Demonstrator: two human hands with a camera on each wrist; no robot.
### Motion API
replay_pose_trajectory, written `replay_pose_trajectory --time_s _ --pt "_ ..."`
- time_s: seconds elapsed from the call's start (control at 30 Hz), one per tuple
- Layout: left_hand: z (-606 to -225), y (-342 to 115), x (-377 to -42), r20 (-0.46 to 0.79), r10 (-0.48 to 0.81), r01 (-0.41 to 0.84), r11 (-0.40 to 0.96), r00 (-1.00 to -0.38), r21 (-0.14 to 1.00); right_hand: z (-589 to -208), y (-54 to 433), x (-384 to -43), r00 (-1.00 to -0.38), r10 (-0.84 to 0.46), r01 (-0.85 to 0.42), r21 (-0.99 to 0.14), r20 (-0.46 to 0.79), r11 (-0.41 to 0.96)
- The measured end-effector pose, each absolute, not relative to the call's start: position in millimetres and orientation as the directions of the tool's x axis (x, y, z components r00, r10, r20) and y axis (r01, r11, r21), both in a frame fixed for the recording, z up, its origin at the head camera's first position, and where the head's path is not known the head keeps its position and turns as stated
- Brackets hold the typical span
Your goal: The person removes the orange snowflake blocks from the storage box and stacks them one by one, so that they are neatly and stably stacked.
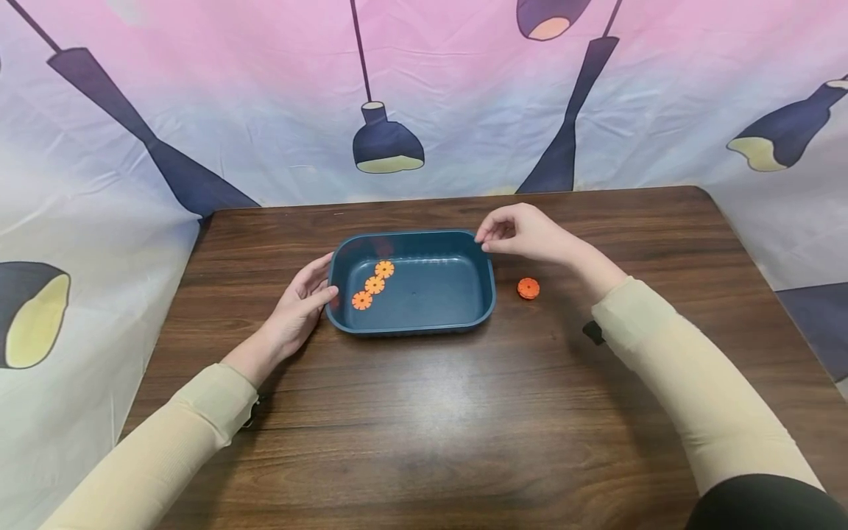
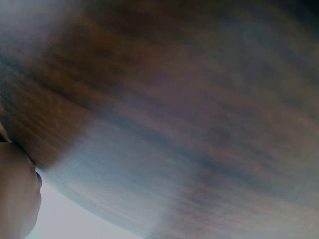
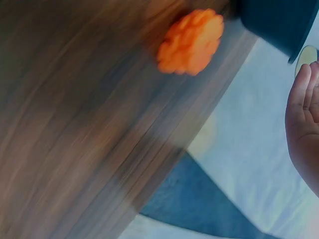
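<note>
A dark blue rectangular plastic tub [image 1: 414, 324] stands on the wooden table. My left hand [image 1: 294, 313] grips its left end, thumb over the rim and fingers along the outer wall. Inside lie three orange slotted discs [image 1: 375, 285] in a slanting row. At the back right corner hovers my right hand [image 1: 526, 234], its fingers loosely bent and fingertips close to the rim; no piece shows between them. In the right wrist view, a small gap separates those fingertips from the tub [image 3: 276, 25]. Red-orange slotted discs [image 1: 528, 288] lie stacked right of the tub.
The brown wooden table [image 1: 411, 442] reaches back to a printed cloth [image 1: 457, 140] with lamp drawings. A small black object [image 1: 593, 333] shows beneath the right sleeve. The left wrist view holds mostly blurred tabletop [image 2: 199, 109].
</note>
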State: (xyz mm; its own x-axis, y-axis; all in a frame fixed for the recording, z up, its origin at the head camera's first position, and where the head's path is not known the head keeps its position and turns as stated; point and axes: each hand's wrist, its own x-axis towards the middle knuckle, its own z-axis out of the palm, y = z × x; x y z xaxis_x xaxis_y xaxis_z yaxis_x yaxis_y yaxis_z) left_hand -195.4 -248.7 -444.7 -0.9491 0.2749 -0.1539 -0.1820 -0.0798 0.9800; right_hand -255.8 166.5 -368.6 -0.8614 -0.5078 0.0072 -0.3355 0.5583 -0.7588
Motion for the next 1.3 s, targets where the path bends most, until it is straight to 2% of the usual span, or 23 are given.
replay_pose_trajectory --time_s 0.67,0.9,1.3 --pt "-444 -249 -197 -0.157 0.266 -0.186 -0.089 -0.951 0.978 -385 89 -270 -0.823 -0.567 -0.354 -0.808 0.03 0.471" --pt "-443 -249 -197 -0.157 0.266 -0.186 -0.087 -0.951 0.979 -391 68 -273 -0.788 -0.616 -0.376 -0.806 0.019 0.457" --pt "-445 -248 -196 -0.156 0.269 -0.187 -0.093 -0.95 0.978 -397 42 -265 -0.747 -0.665 -0.439 -0.738 -0.016 0.512"
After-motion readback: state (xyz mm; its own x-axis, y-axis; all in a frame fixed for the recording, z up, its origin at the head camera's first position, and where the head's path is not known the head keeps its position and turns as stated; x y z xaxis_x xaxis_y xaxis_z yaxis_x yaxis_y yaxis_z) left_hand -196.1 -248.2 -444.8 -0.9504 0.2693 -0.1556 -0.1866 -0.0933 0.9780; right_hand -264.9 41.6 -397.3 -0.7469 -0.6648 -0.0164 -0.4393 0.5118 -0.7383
